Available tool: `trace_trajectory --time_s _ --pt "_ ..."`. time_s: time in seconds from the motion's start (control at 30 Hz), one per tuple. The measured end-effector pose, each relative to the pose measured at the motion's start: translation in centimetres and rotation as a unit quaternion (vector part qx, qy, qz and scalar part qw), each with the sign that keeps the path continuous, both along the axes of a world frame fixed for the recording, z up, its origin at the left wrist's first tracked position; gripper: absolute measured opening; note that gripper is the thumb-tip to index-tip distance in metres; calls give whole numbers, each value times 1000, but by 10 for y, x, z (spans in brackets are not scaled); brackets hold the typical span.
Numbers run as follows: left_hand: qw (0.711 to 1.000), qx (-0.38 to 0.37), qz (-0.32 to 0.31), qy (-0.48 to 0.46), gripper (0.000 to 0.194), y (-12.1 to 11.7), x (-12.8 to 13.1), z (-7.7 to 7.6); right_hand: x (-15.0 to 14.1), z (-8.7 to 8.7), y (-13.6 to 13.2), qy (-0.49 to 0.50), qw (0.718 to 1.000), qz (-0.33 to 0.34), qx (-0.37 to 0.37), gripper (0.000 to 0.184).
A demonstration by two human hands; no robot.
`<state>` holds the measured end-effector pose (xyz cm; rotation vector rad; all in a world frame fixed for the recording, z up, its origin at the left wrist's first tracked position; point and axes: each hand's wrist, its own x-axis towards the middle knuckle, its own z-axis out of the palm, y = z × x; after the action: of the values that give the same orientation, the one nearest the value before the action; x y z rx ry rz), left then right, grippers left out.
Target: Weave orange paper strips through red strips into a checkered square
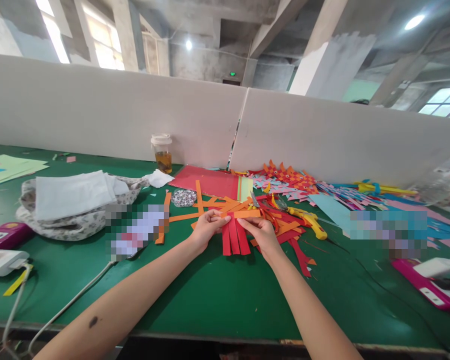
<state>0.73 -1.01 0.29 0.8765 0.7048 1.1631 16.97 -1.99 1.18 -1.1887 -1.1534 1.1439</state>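
Observation:
Between my two hands is a piece of red paper [235,240] cut into several strips that hang toward me. An orange paper strip [249,213] lies across its upper edge. My left hand [209,227] pinches the red paper at its upper left. With thumb and fingers, my right hand [260,231] grips the upper right, where the orange strip meets the red paper. Just beyond my hands, loose orange strips [210,204] lie in a pile. Scissors [255,201] rest among the scraps, partly hidden by paper.
A yellow-handled glue gun [311,222] lies right of my hands, its cord trailing right. Behind are a red sheet packet [210,181], a bag of small round pieces [183,198] and a cup of tea [162,154]. Left are a phone [140,232] and a cloth bag [75,227].

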Motion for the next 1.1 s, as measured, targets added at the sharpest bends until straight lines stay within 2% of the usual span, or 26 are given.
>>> trace_trajectory --time_s 0.23,0.47,0.67,0.87,1.1 --pt "1000 -3 12 2 38 -1 2 0 1 -3 1 -11 1000 17 13 24" --pt "1000 8 26 15 37 -2 2 1 -3 2 -3 -46 999 -13 14 25" --pt "998 24 24 51 35 -3 2 1 -7 4 -6 -24 999 30 6 27" --pt "998 14 13 57 36 -3 5 0 -3 -2 -5 -26 999 27 22 28" --pt "996 11 -4 90 33 -3 2 3 0 8 -8 -34 997 51 -49 31"
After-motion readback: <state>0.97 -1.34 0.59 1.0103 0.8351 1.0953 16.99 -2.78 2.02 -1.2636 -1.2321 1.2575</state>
